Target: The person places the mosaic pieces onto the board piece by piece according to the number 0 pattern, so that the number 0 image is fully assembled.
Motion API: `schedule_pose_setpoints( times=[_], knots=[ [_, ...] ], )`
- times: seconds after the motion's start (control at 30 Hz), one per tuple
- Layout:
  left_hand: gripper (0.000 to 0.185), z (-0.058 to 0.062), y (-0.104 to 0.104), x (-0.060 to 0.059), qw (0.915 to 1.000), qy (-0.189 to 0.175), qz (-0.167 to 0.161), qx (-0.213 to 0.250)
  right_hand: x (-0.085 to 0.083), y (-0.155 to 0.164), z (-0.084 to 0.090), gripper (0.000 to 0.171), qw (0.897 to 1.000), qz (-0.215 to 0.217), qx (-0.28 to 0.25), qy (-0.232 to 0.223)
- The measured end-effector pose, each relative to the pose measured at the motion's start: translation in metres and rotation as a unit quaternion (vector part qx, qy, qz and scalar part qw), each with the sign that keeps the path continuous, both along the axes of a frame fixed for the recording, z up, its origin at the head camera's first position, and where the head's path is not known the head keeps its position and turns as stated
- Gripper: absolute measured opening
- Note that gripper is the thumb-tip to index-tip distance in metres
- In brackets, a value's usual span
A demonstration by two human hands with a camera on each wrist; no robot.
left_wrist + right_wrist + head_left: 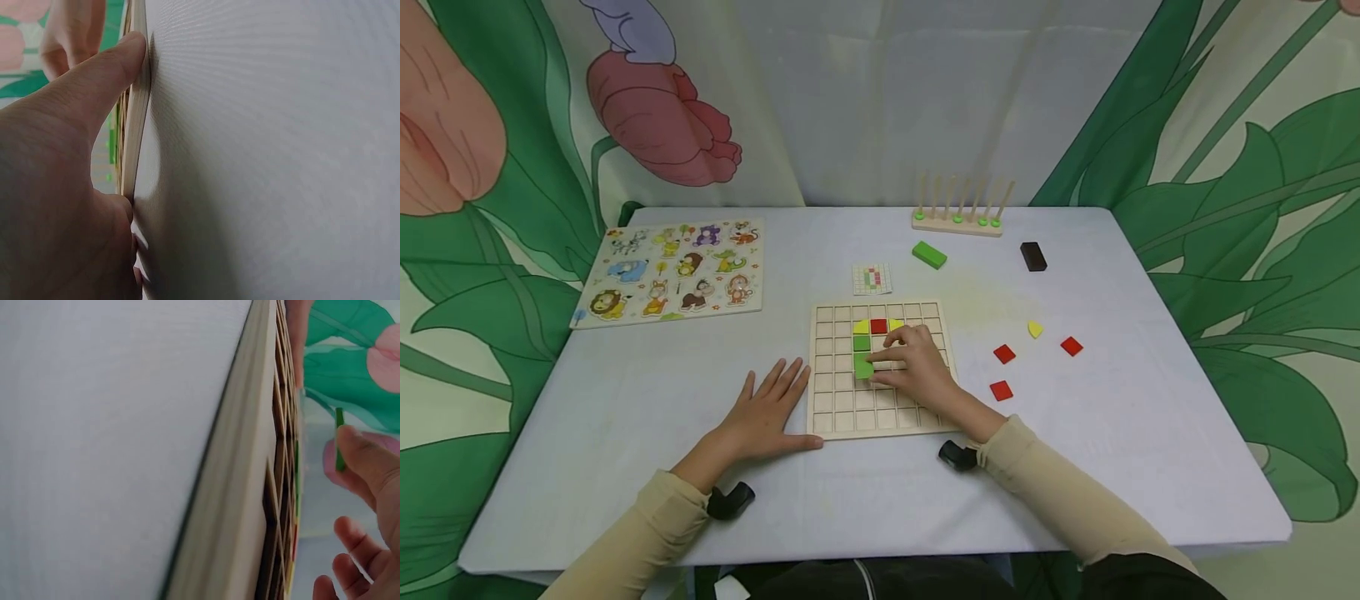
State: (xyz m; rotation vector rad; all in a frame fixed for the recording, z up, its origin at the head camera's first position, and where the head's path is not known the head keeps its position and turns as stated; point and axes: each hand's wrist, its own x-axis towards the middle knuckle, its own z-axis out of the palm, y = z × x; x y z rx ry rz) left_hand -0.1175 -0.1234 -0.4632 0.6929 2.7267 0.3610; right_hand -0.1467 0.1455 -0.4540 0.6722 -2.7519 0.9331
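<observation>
A wooden grid board [880, 434] lies flat on the white table. Near its top, a red tile [878, 327] sits between two yellow pieces [861, 327], with a green tile [861, 342] below the left one. My right hand [917, 367] is over the board, pinching another green tile [862, 367] between thumb and finger. In the right wrist view that tile [340, 440] is seen edge-on, above the board's surface, while the other fingers curl loosely. My left hand [767, 421] rests spread beside the board's left side, its thumb touching the near left corner.
Loose red tiles [1002, 390] and a yellow piece [1035, 329] lie right of the board. Behind it are a patterned card [872, 279], a green block [929, 254], a black block [1033, 257] and a peg stand [957, 225]. An animal puzzle [681, 279] lies at the far left.
</observation>
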Motion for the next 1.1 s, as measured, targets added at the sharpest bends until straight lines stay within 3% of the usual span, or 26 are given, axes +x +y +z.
schedule_pose_setpoints(
  times=[0.4,0.9,1.1],
  knots=[
    [0.109,0.002,0.000,0.000,1.0000,-0.005,0.002,-0.005,-0.002,-0.001,-0.006,0.029,0.998,-0.004,0.036,-0.048],
    [0.109,0.003,0.000,0.000,1.0000,0.000,0.001,-0.002,-0.002,-0.003,-0.007,0.031,0.996,-0.004,0.081,-0.031],
    [0.109,0.003,0.000,0.001,1.0000,0.002,-0.001,-0.001,0.000,-0.003,0.002,0.036,0.997,-0.027,0.073,-0.030]
  ],
)
